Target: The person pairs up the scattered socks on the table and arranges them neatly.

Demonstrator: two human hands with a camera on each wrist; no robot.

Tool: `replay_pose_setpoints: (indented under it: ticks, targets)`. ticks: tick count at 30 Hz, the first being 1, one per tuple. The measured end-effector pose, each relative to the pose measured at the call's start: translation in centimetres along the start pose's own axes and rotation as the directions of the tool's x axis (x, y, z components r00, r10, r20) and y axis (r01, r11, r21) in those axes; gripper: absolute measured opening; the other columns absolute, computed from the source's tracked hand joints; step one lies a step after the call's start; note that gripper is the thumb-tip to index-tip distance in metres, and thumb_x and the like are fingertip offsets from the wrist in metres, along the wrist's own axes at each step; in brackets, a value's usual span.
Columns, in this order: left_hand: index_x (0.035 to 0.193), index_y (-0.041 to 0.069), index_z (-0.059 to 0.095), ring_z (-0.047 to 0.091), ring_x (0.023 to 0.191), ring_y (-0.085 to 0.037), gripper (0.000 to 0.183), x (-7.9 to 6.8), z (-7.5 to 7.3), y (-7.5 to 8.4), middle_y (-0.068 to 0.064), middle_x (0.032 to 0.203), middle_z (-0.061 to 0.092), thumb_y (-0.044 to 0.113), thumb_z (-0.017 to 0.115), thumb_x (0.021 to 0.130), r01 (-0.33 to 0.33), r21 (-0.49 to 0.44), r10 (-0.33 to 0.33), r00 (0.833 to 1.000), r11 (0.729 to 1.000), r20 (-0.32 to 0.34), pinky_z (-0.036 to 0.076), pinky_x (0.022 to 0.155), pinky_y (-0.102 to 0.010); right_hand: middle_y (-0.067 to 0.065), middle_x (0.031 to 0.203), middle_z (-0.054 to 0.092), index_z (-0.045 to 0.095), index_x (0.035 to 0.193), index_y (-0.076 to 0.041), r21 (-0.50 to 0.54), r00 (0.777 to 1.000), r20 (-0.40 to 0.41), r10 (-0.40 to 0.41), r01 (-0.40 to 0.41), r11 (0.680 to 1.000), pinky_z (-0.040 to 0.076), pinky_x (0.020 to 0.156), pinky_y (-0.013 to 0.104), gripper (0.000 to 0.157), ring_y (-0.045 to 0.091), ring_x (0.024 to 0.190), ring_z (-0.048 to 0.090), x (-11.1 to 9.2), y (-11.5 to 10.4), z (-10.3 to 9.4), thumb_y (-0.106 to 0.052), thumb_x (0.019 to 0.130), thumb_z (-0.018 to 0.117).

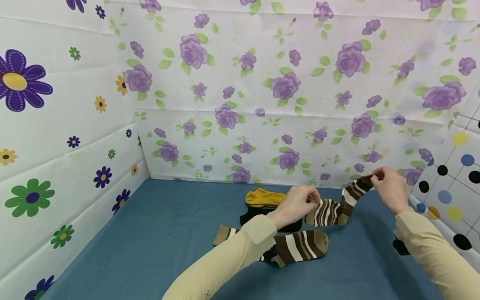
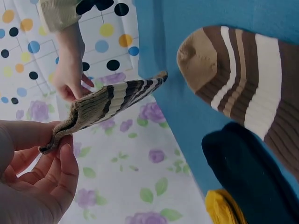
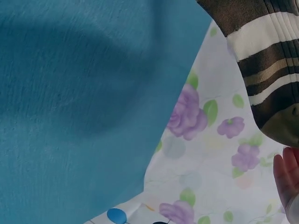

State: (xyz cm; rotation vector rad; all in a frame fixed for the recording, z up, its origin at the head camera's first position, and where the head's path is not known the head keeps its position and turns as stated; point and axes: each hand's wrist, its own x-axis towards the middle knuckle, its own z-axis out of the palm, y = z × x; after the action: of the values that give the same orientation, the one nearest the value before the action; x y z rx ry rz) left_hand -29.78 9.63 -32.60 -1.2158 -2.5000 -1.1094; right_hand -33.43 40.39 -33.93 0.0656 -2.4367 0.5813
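A brown, tan and white striped sock (image 1: 352, 196) is stretched between my two hands, sagging in the middle. My left hand (image 1: 296, 204) pinches its ribbed cuff between thumb and fingers; the left wrist view shows the cuff opening (image 2: 72, 123) close up. At the dark toe end, my right hand (image 1: 393, 191) pinches the sock with its fingertips. Only the edge of the right hand shows in the right wrist view, below the toe (image 3: 285, 126). A matching striped sock (image 1: 300, 246) lies flat on the table, partly hidden by the left forearm.
Behind the left hand lie a yellow sock (image 1: 262, 197) and a black sock (image 1: 249, 214) on the blue table cover (image 1: 150, 233). A small black object (image 1: 401, 246) sits near the right forearm. Patterned cloth walls (image 1: 243, 83) border the table at the back and sides.
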Motion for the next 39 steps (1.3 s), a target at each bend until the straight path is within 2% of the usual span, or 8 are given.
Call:
replay_pose_setpoints:
  ticks: [4,10,22,27,35,39]
  targets:
    - [0.084,0.01,0.061,0.05,0.069,-0.001,0.011,-0.1,-0.9,-0.5,0.007,0.079,0.055,-0.001,0.058,0.086,0.016,-0.018,-0.017,1.0,1.0,-0.014,0.04,0.061,-0.014,0.021,0.087,0.052,0.052,0.099,0.005,0.042,1.0,0.009,0.002,-0.003,0.999,0.039,0.057,0.043,0.017,0.033,0.072,0.05,0.0,-0.5,0.2,-0.009,0.091,0.05]
    - [0.085,0.008,0.061,0.052,0.071,-0.003,0.009,-0.7,-2.3,-2.0,0.003,0.082,0.058,0.0,0.059,0.086,0.045,-0.053,-0.047,0.998,0.998,-0.052,0.042,0.063,-0.017,0.019,0.084,0.053,0.053,0.097,0.005,0.059,0.999,-0.03,-0.041,0.043,0.997,0.038,0.058,0.041,0.013,0.031,0.071,0.05,0.1,-1.1,0.5,-0.004,0.089,0.051]
    - [0.089,0.006,0.061,0.054,0.072,-0.01,0.005,-2.2,-4.9,-3.9,0.0,0.083,0.058,0.001,0.059,0.087,0.16,-0.141,-0.175,0.979,0.977,-0.108,0.044,0.062,-0.023,0.019,0.085,0.056,0.055,0.096,0.005,0.093,0.994,-0.074,-0.075,0.082,0.992,0.04,0.059,0.04,0.012,0.032,0.075,0.054,-0.2,-2.3,0.8,-0.003,0.088,0.052]
    - [0.09,0.006,0.061,0.054,0.072,-0.01,0.007,-2.8,-5.5,-4.6,0.003,0.083,0.056,0.0,0.058,0.087,0.173,-0.136,-0.189,0.974,0.976,-0.121,0.044,0.063,-0.023,0.018,0.084,0.055,0.055,0.095,0.004,0.102,0.99,-0.089,-0.113,0.122,0.987,0.038,0.06,0.038,0.01,0.03,0.073,0.053,-0.3,-2.9,1.1,-0.001,0.087,0.054]
    - [0.091,0.005,0.061,0.054,0.073,-0.013,0.006,-3.8,-6.5,-5.5,-0.001,0.084,0.058,0.001,0.059,0.087,0.172,-0.133,-0.193,0.968,0.976,-0.163,0.044,0.064,-0.025,0.016,0.084,0.057,0.058,0.094,0.003,0.123,0.974,-0.136,-0.179,0.196,0.973,0.037,0.06,0.03,0.009,0.027,0.072,0.054,-0.2,-4.0,1.7,0.002,0.086,0.056]
    - [0.091,0.005,0.061,0.054,0.075,-0.014,0.005,-4.2,-7.3,-5.8,0.0,0.085,0.057,0.002,0.059,0.088,0.174,-0.132,-0.197,0.963,0.976,-0.184,0.044,0.065,-0.026,0.016,0.084,0.057,0.059,0.093,0.003,0.133,0.969,-0.152,-0.196,0.216,0.967,0.039,0.061,0.031,0.009,0.027,0.072,0.054,-0.2,-4.6,1.7,0.003,0.084,0.058]
